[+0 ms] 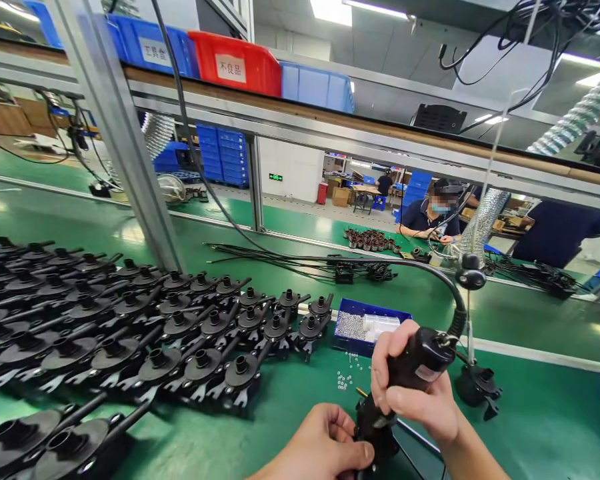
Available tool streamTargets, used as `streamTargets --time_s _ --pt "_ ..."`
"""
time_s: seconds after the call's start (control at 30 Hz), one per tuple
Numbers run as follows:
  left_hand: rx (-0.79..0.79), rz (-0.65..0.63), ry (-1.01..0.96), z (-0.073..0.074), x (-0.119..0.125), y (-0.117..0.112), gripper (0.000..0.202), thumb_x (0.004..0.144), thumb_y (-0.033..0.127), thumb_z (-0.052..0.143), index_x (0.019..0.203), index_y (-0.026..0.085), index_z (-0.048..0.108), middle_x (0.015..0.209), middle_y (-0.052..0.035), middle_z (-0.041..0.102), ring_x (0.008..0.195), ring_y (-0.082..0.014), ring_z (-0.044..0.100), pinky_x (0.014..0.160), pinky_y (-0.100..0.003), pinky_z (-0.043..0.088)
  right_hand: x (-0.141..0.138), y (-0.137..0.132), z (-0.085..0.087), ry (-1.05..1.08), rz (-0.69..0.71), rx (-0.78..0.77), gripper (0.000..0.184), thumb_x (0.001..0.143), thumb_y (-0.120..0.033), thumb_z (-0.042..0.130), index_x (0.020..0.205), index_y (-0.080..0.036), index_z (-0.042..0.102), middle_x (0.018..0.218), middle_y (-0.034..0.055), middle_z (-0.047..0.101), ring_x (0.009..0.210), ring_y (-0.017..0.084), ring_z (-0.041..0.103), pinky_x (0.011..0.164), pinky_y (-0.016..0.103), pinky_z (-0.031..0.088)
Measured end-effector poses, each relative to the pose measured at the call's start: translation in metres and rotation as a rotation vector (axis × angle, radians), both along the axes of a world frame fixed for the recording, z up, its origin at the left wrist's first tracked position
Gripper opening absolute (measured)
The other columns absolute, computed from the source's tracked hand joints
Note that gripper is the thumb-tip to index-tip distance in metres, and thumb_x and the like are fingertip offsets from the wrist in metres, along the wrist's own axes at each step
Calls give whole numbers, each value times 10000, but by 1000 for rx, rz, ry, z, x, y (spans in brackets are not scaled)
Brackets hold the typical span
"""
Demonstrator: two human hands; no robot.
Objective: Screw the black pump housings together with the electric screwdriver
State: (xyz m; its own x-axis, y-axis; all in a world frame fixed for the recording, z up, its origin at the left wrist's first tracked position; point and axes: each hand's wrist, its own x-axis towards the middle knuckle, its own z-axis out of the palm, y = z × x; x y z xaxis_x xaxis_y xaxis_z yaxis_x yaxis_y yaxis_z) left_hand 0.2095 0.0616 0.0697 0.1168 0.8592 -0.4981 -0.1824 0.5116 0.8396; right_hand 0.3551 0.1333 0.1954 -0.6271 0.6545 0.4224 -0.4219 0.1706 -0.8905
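My right hand [410,393] is wrapped round a black electric screwdriver [420,360], held upright with its tip pointing down; a thick black cable [457,313] arcs up from its top. My left hand [320,447] is closed on a black plastic part [377,437] just under the screwdriver's tip, low in the view. Small silver screws [345,379] lie loose on the green mat beside a blue tray [345,343] that holds more screws.
Rows of black round parts with arms [180,333] cover the green bench at left. One more black part [477,387] sits at right. A metal post [125,147] rises at left. Across the conveyor a person [430,217] sits working; coloured bins [230,63] line the shelf overhead.
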Motion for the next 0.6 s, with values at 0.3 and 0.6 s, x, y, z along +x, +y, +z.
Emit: streamTargets --time_s 0.3,0.6 --pt "-18 -134 -8 24 -18 8 524 503 317 932 841 224 543 552 65 624 392 -128 594 386 -231 553 -21 -16 -12 -58 -219 123 280 997 -335 802 1216 -309 629 994 8 687 689 159 647 630 290 562" --pt "6 -165 9 14 -17 7 571 578 380 987 893 207 544 645 48 662 421 -82 579 391 -171 528 -20 -14 -11 265 47 -224 508 894 -566 754 1275 -230 772 1008 81 690 529 141 590 470 264 462"
